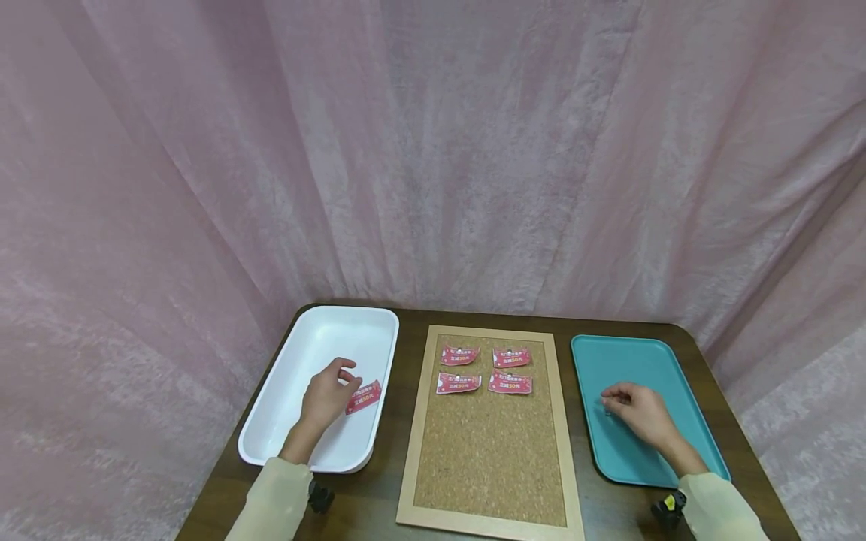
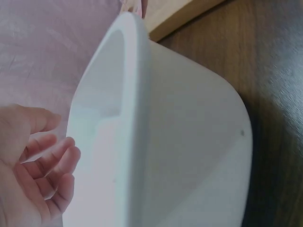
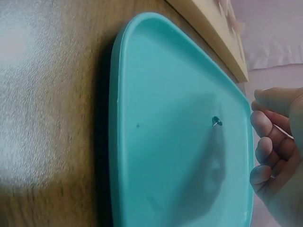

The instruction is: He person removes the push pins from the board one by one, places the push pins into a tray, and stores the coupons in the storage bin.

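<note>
Two hands work over tub and tray, with a cork board between

Nearest, the sleeves (image 1: pixel 274 500) enter from the bottom edge, a dark strapped device (image 1: pixel 321 497) beside the left wrist. The near right corner of the wood-framed cork board (image 1: pixel 490 466) reaches the bottom of the head view, and a broad stretch of cork lies on the near side of its coupons. Strips of dark table (image 1: pixel 384 473) part the board from the white tub (image 1: pixel 348 330) on its left and the teal tray (image 1: pixel 629 361) on its right, so both hands have room sideways.

The left hand (image 1: pixel 326 398) is inside the tub's rim, its fingers loosely bent and slightly apart, beside a red coupon (image 1: pixel 365 397) near the right wall. The right hand (image 1: pixel 639 412) is over the tray, its fingers softly curled, thumb and forefinger close together, near a pushpin (image 3: pixel 217 121) lying on the tray floor.

Farther up the board, four pinned coupons (image 1: pixel 510 382) sit in two rows, corners lifting; their pins are tiny. A pink curtain (image 1: pixel 433 165) rises behind the table's far edge.

The left fingers cover one end of the loose coupon, and in the left wrist view the tub's wall blocks much of the inside. The right hand is cropped in its wrist view; whether its thumb and forefinger touch, I cannot tell.
</note>
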`<act>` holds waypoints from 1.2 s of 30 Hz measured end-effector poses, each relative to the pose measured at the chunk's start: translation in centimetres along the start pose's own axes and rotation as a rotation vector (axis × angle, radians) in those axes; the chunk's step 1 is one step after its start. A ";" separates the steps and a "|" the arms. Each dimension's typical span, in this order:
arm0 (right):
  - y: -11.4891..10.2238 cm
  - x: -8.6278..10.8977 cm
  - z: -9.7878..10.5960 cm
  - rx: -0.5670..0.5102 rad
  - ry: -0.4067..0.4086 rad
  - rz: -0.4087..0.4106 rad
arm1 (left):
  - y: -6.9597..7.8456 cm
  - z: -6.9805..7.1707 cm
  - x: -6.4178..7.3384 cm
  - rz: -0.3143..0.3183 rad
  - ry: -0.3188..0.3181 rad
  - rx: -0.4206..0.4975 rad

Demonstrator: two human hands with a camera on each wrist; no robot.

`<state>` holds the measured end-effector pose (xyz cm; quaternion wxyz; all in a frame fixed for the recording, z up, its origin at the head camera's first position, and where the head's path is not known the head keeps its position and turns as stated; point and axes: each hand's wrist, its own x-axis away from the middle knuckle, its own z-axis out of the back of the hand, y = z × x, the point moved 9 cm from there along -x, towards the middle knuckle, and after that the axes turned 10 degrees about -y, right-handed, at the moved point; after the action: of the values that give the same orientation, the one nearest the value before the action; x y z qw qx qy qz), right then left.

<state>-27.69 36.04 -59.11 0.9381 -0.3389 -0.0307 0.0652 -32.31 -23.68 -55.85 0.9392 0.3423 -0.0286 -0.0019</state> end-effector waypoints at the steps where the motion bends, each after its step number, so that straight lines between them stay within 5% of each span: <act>1: -0.2 -0.1 0.0 -0.002 0.000 0.005 | 0.2 0.0 -0.1 -0.005 0.004 0.003; 20: -2.4 -0.9 -0.3 -0.021 0.019 0.065 | 3.9 -1.4 -0.3 -0.073 0.016 0.055; 36: -4.2 -1.7 -0.6 -0.032 0.005 0.086 | 5.8 -2.6 -0.8 -0.100 -0.043 0.150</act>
<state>-28.91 32.21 -56.85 0.9289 -0.3550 -0.0150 0.1040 -33.02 -17.50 -54.15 0.9088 0.4124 -0.0318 -0.0543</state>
